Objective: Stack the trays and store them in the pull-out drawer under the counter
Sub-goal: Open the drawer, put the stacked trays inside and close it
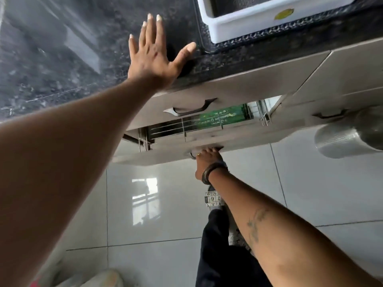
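Note:
A white tray (255, 23) with a yellow sticker stands on the dark stone counter (62, 59) at the top right. My left hand (153, 54) lies flat with fingers spread on the counter near its front edge, left of the tray. Below, a grey pull-out drawer (207, 141) stands partly open. My right hand (207, 157) is curled around the handle on its front. Inside the drawer a wire basket (176, 127) and a green box (221, 118) show.
Above the open drawer is a shut drawer with a dark handle (190, 108). A second cabinet front (342, 79) lies to the right, with a blurred steel vessel (348, 137) beside it. Glossy grey floor tiles (145, 204) and my leg (219, 245) are below.

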Demonstrator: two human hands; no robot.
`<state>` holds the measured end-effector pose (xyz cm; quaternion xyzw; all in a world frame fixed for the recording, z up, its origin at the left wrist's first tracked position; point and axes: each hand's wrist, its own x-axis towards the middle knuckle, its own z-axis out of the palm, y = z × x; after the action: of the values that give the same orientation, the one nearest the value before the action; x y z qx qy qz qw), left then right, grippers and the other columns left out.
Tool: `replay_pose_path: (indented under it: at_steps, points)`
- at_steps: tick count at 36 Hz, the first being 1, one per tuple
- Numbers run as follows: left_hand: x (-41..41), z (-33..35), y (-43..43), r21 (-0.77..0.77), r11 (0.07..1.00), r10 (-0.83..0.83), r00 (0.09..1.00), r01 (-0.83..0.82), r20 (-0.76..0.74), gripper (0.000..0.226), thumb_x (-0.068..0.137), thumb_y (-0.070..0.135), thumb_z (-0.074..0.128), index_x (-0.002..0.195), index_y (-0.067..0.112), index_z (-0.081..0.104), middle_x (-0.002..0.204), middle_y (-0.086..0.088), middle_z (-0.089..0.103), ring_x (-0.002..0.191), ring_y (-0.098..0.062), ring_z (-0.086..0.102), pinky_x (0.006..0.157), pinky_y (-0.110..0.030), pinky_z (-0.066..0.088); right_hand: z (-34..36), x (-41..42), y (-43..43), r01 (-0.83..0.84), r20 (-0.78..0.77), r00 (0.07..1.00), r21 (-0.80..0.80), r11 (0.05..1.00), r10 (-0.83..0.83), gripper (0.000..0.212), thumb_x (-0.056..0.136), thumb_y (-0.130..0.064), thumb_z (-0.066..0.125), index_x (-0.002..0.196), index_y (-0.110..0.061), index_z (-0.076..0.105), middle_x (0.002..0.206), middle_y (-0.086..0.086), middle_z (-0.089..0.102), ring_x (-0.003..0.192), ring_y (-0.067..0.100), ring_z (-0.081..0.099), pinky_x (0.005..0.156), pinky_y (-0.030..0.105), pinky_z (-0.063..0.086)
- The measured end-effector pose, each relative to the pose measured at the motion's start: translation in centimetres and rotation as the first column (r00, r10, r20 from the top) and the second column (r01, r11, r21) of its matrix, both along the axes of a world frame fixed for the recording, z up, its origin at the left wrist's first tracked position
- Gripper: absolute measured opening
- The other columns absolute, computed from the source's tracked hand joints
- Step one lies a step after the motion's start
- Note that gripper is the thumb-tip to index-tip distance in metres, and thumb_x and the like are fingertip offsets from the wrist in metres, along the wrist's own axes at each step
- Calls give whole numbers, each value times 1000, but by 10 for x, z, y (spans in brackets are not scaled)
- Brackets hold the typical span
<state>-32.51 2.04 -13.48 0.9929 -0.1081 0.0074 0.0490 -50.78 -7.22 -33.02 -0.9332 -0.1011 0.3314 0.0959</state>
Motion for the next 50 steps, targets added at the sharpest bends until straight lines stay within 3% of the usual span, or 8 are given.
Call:
replay_pose_path:
  at_steps: [15, 22, 25, 29, 32, 35, 41, 50]
  points:
    - [-1, 4, 1, 54, 998, 22, 996, -18, -81, 116, 73, 93, 0, 157, 12, 0, 167, -10, -4, 155, -23, -4, 124, -51, -4, 29, -174, 0, 95, -326, 941, -3, 995, -91, 80, 70, -50, 59, 138, -11, 43, 150, 16, 38, 138, 36, 32, 116, 47, 28]
    - [0, 4, 1, -10, 999, 29, 993, -30, -118, 113, 77, 89, 1, 157, 9, 1, 167, -11, -2, 155, -22, -4, 123, -48, -6, 120, -116, -3, -44, -545, 833, 101, 994, 92, 52, 81, -53, 57, 114, -13, 61, 123, 9, 65, 100, 28, 62, 85, 36, 48]
    - [7, 11, -2, -188, 970, 118, 976, -152, -183, 102, 83, 82, 8, 157, 11, 11, 167, -8, 6, 155, -21, 0, 123, -46, -5, 188, -72, -45, 202, -674, 736, 308, 930, 63, 44, 81, -56, 60, 78, -12, 63, 87, 8, 78, 66, 18, 69, 71, 29, 56]
    - [23, 34, -25, -536, 740, 234, 903, -406, -361, 94, 80, 80, 17, 143, 19, 48, 154, -10, 43, 146, -27, 33, 122, -47, 17, 276, 28, -130, 331, -124, 936, 631, 702, -330, 36, 84, -50, 58, 69, -18, 67, 49, -2, 68, 41, 7, 61, 45, 19, 50]
    - [44, 55, -51, -673, 479, 187, 814, -564, -550, 107, 69, 89, 22, 142, 16, 50, 150, -11, 49, 138, -28, 45, 118, -44, 30, 313, 121, -197, 263, 263, 520, 856, 445, -813, 16, 83, -27, 58, 71, -23, 68, 51, -11, 65, 47, 4, 58, 51, 22, 46]
    - [86, 71, -72, -634, 445, 149, 750, -633, -644, 97, 79, 83, 33, 139, 10, 54, 145, -16, 54, 131, -32, 52, 114, -44, 37, 324, 225, -243, 470, 412, 267, 733, 491, -871, 42, 82, -38, 61, 107, -5, 63, 105, 10, 68, 99, 27, 62, 90, 38, 48]
    - [59, 59, -102, -594, 489, 180, 740, -639, -648, 70, 87, 61, 55, 121, 0, 63, 124, -18, 67, 115, -35, 63, 100, -42, 51, 290, 219, -307, 880, 178, 409, 181, 438, -895, 108, 69, -80, 50, 145, -6, 29, 155, 17, 32, 139, 37, 34, 114, 43, 27]
    - [39, 79, -92, -705, 137, 206, 716, -696, -667, 25, 78, 31, 76, 73, 13, 60, 83, -8, 72, 70, -23, 69, 63, -27, 58, 291, 199, -324, 866, 25, 222, 453, 209, -975, 117, 37, -67, 72, 136, -10, 43, 133, 8, 56, 104, 24, 58, 87, 36, 46]
